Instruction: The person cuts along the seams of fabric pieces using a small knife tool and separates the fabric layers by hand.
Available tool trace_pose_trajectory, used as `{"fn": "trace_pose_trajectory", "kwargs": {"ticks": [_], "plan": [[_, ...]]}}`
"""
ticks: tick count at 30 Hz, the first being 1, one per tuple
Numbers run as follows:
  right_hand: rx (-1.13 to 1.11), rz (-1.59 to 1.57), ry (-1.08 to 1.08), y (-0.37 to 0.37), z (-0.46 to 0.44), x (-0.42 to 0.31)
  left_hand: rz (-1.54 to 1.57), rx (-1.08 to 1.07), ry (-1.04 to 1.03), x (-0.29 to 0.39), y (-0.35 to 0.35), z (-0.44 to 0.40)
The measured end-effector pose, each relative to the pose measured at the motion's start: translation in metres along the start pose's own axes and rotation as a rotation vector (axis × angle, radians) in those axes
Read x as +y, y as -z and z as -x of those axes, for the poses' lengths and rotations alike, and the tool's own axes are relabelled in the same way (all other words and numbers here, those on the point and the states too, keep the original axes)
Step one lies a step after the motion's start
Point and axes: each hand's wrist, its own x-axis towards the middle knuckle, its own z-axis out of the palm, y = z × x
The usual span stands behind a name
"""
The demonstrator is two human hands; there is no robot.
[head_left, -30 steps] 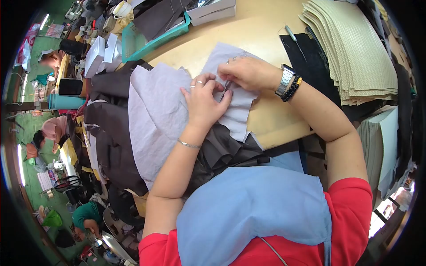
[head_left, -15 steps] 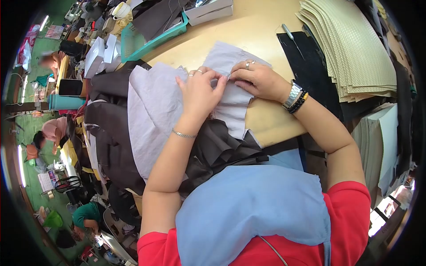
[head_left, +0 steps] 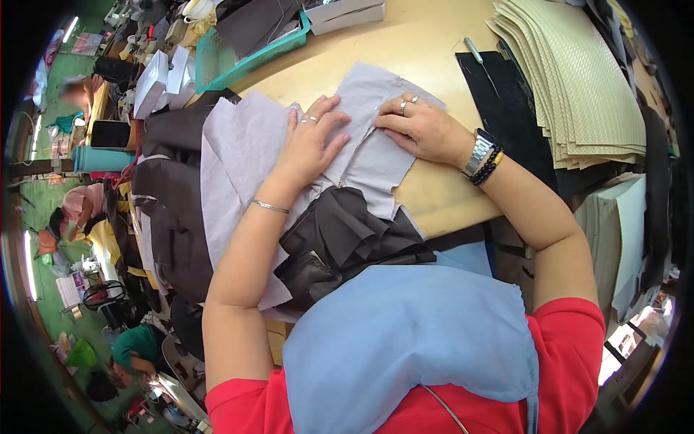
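Pale lilac fabric lies over the table, with a seam running through it between my hands. My left hand rests on the fabric with its fingers spread. To its right, my right hand pinches the fabric near the seam's upper end, thumb and fingers pressed together. Dark brown fabric is bunched below the lilac piece, close to my blue apron. More dark cloth hangs at the left.
On the table, an awl-like tool lies by black material. Stacked cream textured sheets stand at right. A teal basket and white box are at the back. Other people are at far left.
My left hand has opened out of its pinch and moved left, pulling the lilac fabric flatter and showing the seam. My right hand has stayed nearly in place over the last half second.
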Motion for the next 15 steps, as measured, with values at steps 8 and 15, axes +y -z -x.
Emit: {"fn": "trace_pose_trajectory", "kwargs": {"ticks": [8,15], "plan": [[-0.098,0.107,0.059,0.003,0.000,-0.002,0.043,0.104,-0.295,0.005,0.001,0.002],[-0.159,0.212,0.177,0.009,-0.011,-0.023,0.104,0.135,-0.286,0.008,0.000,0.002]]}}
